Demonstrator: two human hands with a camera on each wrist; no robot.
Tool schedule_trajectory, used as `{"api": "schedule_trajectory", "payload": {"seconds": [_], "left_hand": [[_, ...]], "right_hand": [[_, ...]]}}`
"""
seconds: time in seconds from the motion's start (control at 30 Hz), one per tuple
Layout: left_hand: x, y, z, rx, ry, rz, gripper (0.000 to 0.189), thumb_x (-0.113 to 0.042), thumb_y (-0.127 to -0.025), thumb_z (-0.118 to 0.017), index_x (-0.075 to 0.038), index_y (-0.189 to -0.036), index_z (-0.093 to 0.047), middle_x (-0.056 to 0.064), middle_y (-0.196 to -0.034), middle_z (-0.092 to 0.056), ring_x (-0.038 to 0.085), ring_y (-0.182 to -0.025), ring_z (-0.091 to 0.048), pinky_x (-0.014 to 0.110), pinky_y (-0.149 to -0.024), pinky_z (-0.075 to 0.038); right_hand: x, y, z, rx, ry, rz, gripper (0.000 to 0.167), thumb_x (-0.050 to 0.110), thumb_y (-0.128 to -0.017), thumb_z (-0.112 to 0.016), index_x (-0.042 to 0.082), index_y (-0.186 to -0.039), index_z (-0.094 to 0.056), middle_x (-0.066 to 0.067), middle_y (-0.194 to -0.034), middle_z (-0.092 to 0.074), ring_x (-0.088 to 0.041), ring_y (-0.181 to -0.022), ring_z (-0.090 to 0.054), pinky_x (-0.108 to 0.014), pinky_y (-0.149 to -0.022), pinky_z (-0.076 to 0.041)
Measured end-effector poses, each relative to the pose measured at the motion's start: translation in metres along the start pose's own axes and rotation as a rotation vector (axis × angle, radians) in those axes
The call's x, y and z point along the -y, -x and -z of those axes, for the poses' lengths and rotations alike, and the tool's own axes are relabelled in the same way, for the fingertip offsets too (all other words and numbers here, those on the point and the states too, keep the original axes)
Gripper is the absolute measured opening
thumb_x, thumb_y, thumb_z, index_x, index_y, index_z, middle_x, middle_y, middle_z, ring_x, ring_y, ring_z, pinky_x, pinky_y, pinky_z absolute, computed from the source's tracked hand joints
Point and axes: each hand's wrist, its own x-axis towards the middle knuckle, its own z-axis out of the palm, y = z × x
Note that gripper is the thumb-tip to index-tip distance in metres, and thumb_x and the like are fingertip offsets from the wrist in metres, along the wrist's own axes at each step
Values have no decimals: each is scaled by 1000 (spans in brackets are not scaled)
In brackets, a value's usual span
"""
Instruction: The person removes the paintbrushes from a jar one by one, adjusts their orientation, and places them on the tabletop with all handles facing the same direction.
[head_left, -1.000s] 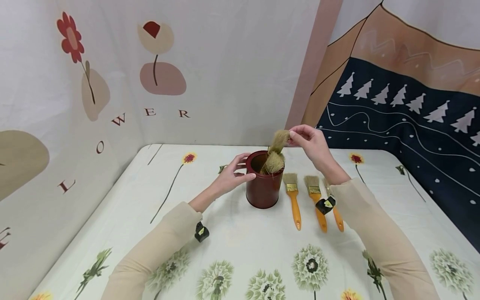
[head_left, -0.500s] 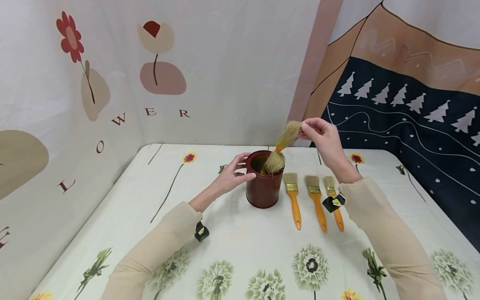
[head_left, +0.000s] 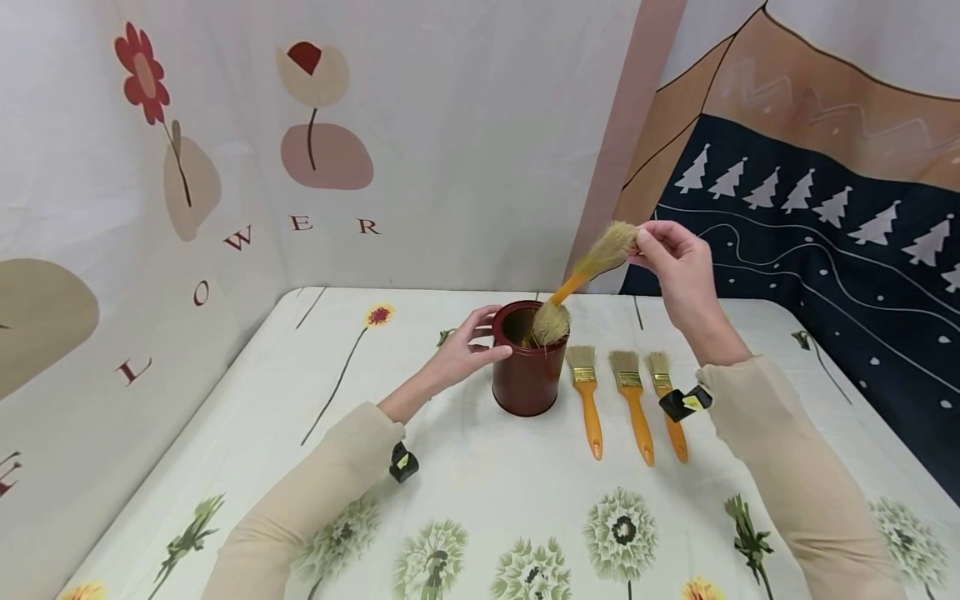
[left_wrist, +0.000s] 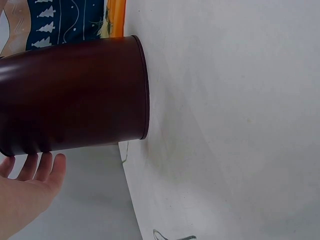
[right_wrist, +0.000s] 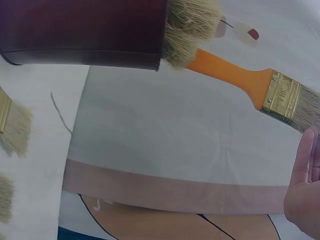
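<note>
My right hand pinches a paintbrush by the tips of its bristles. Its orange handle slants down to the left toward the mouth of a dark red can; the handle's end is hidden behind other bristles. Those pale bristles stick up out of the can at its right rim, belonging to at least one more brush. My left hand holds the can at its left side, thumb at the front of the rim and fingers behind. In the left wrist view its fingertips touch the can's wall.
Several things lie on the flowered tablecloth: one paintbrush is just right of the can, with a second brush and a third brush further right. Printed cloth walls close off the back and sides.
My right hand has moved up and to the right, drawing the paintbrush out of the can, so more of its orange handle shows. The left hand and can have stayed in place.
</note>
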Motion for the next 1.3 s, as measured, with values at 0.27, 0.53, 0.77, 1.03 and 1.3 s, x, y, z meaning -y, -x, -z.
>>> {"api": "schedule_trajectory", "payload": {"seconds": [0.27, 0.53, 0.77, 1.03, 1.3], "left_hand": [[1, 0, 0, 0, 5, -9, 61, -11, -84, -61, -2, -135, -29, 17, -126, -40, 28, -113, -41, 38, -88, -39], [2, 0, 0, 2, 2, -13, 61, -11, -83, -61, -3, -135, -29, 17, -126, -40, 28, -113, -42, 37, -88, -39], [2, 0, 0, 2, -1, -12, 61, -12, -83, -61, -3, -135, -29, 17, -126, -40, 27, -112, -42, 37, -88, -39], [1, 1, 0, 0, 0, -7, 61, -11, -83, -61, -3, -135, -29, 17, -126, -40, 28, -113, -41, 38, -88, -39], [1, 1, 0, 4, -6, -6, 62, -12, -83, -61, -3, -135, -29, 18, -127, -40, 29, -113, -41, 38, -88, -39]], "right_hand": [[8, 0, 10, -87, -113, -18, 18, 11, -80, -63, -1, -93, -60, -13, -94, -52, -16, -78, -56, -21, -74, -46], [15, -1, 23, -147, -211, 25, 25, 12, -77, -66, -5, -95, -57, -14, -96, -51, -18, -80, -55, -23, -76, -46], [17, -1, 32, -205, -197, 18, 25, 12, -76, -66, -5, -94, -58, -13, -95, -51, -19, -83, -55, -24, -77, -46], [16, 3, 42, -188, -32, 9, 22, 14, -79, -63, -1, -95, -59, -11, -95, -52, -17, -81, -55, -19, -75, -46], [12, 6, 49, -132, 184, -6, 15, 18, -84, -58, 6, -94, -59, -7, -94, -52, -14, -83, -52, -13, -76, -43]]}}
